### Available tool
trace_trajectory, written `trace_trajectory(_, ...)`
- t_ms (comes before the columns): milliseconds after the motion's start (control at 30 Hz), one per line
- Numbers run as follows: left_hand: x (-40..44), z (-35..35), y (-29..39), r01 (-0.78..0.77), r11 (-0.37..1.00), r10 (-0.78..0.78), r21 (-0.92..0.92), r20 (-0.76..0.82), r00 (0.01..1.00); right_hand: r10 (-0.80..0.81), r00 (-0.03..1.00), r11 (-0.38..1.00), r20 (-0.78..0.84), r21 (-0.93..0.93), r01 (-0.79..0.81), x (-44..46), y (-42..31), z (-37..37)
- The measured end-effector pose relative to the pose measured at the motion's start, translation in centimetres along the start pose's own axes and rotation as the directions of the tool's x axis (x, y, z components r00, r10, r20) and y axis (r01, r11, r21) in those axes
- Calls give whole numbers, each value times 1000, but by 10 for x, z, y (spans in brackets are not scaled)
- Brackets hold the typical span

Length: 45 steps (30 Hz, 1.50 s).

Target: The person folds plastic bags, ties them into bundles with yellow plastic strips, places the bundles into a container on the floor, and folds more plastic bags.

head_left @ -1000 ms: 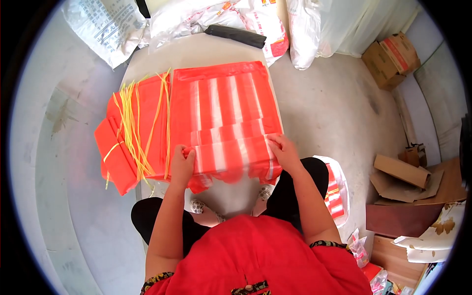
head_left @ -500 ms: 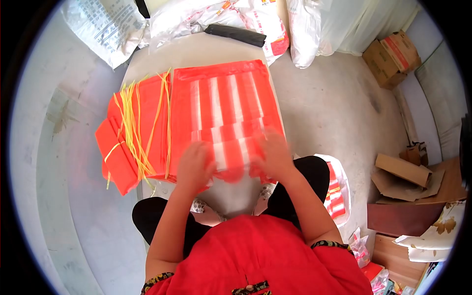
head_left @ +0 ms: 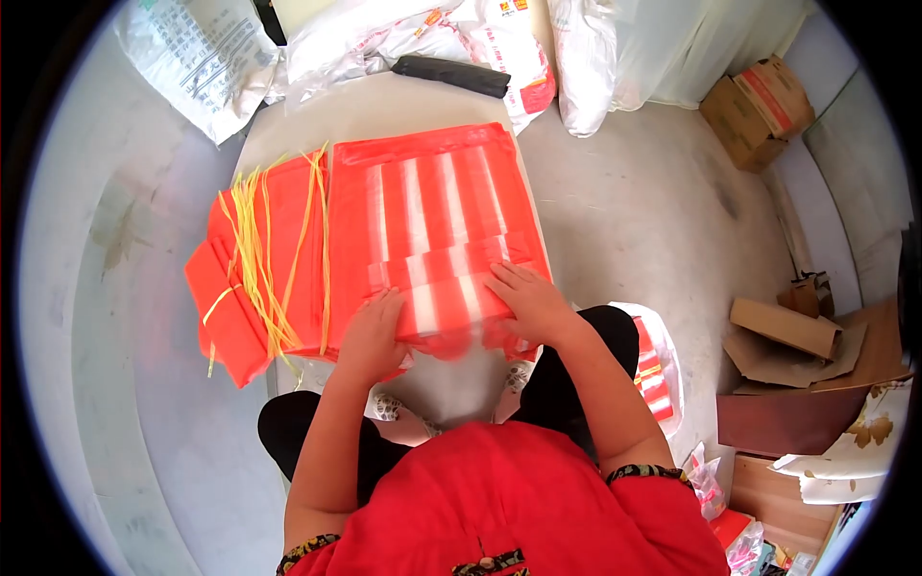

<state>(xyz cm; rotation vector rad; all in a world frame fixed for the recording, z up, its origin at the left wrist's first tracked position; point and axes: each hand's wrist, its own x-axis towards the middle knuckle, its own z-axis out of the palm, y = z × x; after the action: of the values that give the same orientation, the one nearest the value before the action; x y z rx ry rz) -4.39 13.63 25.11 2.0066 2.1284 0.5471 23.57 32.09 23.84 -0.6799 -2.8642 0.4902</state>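
Note:
A stack of red plastic bags with white stripes (head_left: 432, 197) lies on the table in front of me, its near part folded over into a raised layer. My left hand (head_left: 373, 331) rests on the left near corner of that folded part, fingers stretched out flat. On the right near side, my right hand (head_left: 528, 302) lies with spread fingers on the red film. Loose yellow strips (head_left: 254, 254) lie across a second red pile (head_left: 293, 211) to the left. Beside it, a folded red bundle (head_left: 226, 317) is tied with a yellow strip.
At the table's far end are a dark rolled piece (head_left: 451, 75) and white plastic sacks (head_left: 384, 43). Cardboard boxes (head_left: 759, 110) stand on the floor at the far right. A white bag with red striped items (head_left: 658, 370) sits by my right knee, near an opened carton (head_left: 788, 336).
Both hands were blurred with motion over the near part of the bags. Now they lie still and flatter on it, and the folded film looks smoother. The view has shifted slightly.

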Motion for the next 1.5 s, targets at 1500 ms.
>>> trace_trajectory(1500,35,1,-4,177,984,-177,28,4,984,174,949,964,-263,-152,-219,39,9,-9)
